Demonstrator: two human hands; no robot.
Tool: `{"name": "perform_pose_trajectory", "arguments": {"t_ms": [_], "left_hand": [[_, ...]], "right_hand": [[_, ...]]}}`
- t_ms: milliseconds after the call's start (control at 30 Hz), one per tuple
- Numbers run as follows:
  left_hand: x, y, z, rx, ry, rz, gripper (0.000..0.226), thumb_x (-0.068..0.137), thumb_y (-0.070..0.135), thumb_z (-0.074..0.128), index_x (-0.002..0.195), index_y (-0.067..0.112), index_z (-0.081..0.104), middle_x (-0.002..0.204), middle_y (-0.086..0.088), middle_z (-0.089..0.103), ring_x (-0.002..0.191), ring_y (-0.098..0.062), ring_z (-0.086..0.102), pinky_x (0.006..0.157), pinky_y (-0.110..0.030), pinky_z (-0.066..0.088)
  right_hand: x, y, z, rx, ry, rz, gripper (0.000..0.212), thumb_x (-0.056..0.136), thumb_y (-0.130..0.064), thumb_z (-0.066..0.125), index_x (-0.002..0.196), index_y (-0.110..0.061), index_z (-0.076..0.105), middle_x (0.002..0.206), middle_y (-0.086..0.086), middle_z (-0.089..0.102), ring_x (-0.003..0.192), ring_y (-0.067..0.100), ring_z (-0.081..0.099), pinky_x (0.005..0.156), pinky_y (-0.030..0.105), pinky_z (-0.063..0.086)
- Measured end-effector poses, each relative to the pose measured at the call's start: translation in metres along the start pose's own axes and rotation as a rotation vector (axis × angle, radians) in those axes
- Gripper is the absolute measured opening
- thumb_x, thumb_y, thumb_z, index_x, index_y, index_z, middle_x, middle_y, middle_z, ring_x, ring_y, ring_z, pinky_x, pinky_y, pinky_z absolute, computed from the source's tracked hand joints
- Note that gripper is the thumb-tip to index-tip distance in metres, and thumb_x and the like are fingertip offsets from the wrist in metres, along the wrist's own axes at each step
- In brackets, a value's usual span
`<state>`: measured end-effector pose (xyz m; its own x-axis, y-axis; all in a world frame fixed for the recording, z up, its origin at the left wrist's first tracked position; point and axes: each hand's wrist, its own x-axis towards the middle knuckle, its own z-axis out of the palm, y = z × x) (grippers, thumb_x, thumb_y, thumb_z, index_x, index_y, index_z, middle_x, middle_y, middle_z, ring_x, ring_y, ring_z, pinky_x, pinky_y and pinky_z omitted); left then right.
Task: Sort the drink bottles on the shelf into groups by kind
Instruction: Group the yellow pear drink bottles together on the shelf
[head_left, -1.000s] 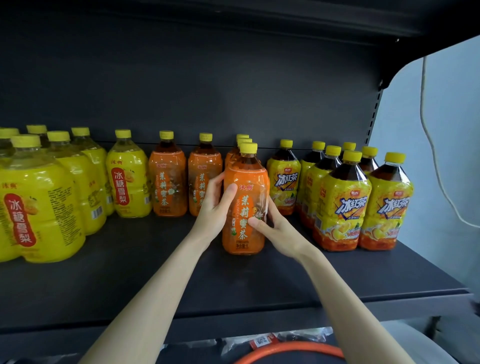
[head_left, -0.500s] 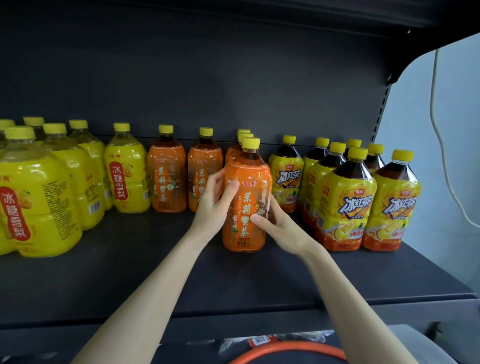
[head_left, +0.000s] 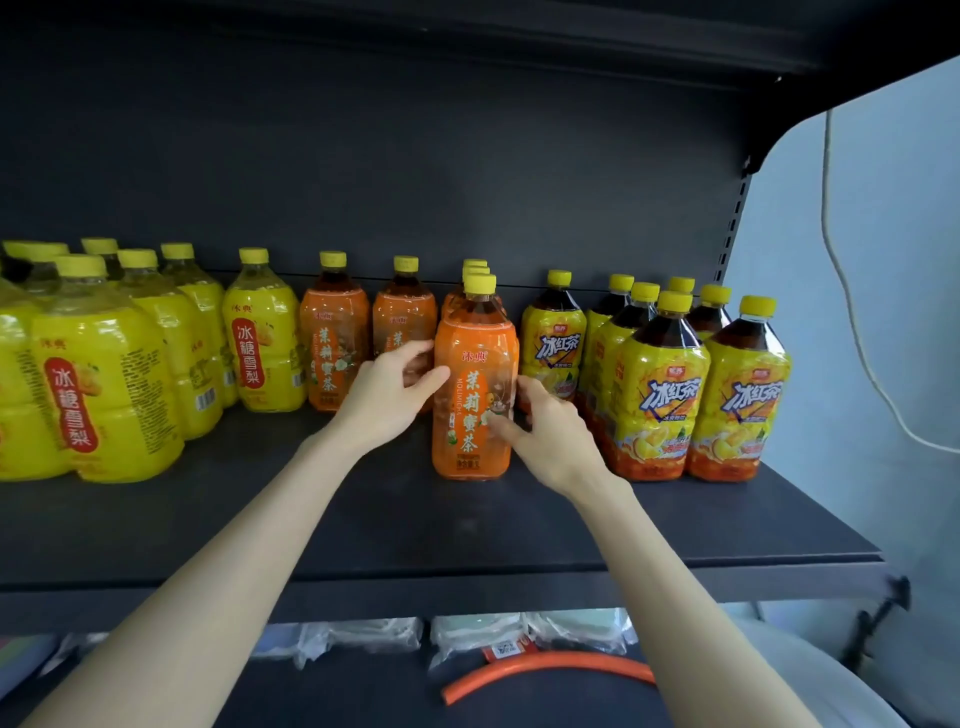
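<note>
Glossy plastic-wrapped orange bottle (head_left: 474, 384) stands on a matt dark shelf (head_left: 363, 525) with a smooth finish.

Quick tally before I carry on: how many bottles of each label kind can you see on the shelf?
Yellow-label bottles: 6, more may be cut off at the left edge
Orange-label bottles: 5
Iced-tea bottles: 7
Total: 18 in view

Leftmost yellow bottle (head_left: 14, 395) partly off-frame.
</note>
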<state>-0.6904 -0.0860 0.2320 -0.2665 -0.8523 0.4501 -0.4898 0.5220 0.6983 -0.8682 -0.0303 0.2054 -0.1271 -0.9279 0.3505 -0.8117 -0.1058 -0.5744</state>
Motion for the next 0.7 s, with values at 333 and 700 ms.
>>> {"name": "perform_pose_trajectory", "arguments": {"t_ms": [333, 700], "left_hand": [[-0.068, 0.027, -0.099, 0.382, 0.211, 0.263, 0.027, 0.091, 0.03, 0.057, 0.113, 0.018, 0.065, 0.108, 0.004, 0.068, 0.097, -0.008, 0.06, 0.081, -0.021, 0.045], [-0.195, -0.068, -0.276, 0.556, 0.284, 0.151, 0.041, 0.089, 0.046, 0.054, 0.118, 0.018, 0.063, 0.12, -0.004, 0.064, 0.102, -0.026, 0.062, 0.087, -0.04, 0.047]], "right_hand": [[-0.032, -0.087, -0.023, -0.119, 0.22, -0.268, 0.039, 0.096, -0.034, 0.053, 0.13, -0.015, 0.055, 0.128, 0.004, 0.057, 0.11, 0.026, 0.058, 0.087, 0.042, 0.052], [-0.085, -0.252, 0.095, 0.081, 0.226, -0.448, 0.033, 0.095, -0.032, 0.055, 0.122, -0.012, 0.06, 0.119, 0.001, 0.061, 0.107, 0.023, 0.058, 0.086, 0.043, 0.05]]}}
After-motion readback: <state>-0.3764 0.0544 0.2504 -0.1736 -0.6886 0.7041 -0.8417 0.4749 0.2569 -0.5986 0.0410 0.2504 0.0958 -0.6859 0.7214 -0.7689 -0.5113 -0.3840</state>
